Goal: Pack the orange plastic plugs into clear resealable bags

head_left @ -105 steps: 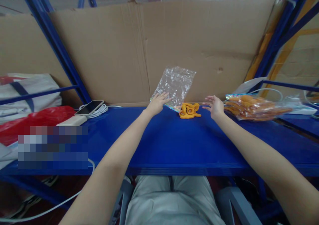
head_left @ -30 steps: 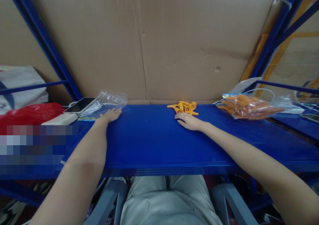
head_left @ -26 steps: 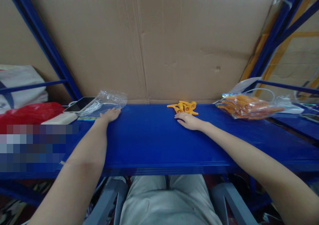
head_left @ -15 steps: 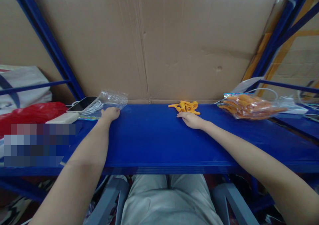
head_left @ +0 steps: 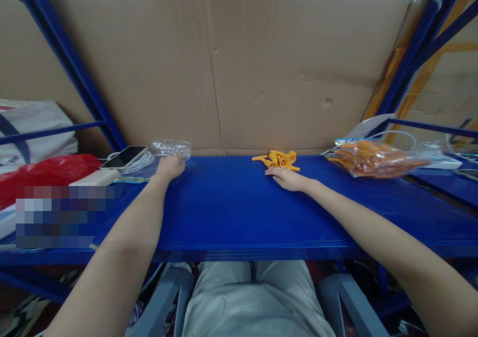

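My left hand (head_left: pixel 171 168) is closed on a crinkled clear plastic bag (head_left: pixel 172 148) at the left back of the blue shelf. My fingertips there are partly hidden. Farther right, my right hand (head_left: pixel 287 178) lies low at the front edge of a small pile of yellow-orange plastic pieces (head_left: pixel 284 158), with its fingers stretched to the left and touching or nearly touching them. Each piece appears to have a round hollow end and a thin stem.
A phone (head_left: pixel 125 157) with a coiled white cable (head_left: pixel 140 164) and a white box (head_left: pixel 94 177) lie left, beside a red plastic bag (head_left: pixel 74 168). At right sits a clear bag of orange pieces (head_left: pixel 373 159). Cardboard (head_left: pixel 261 68) walls the back; blue posts (head_left: pixel 405 60) flank it.
My left hand has shifted slightly to the right and up, and the clear bag's top has flattened a little. My right hand and the pile stay where they were.
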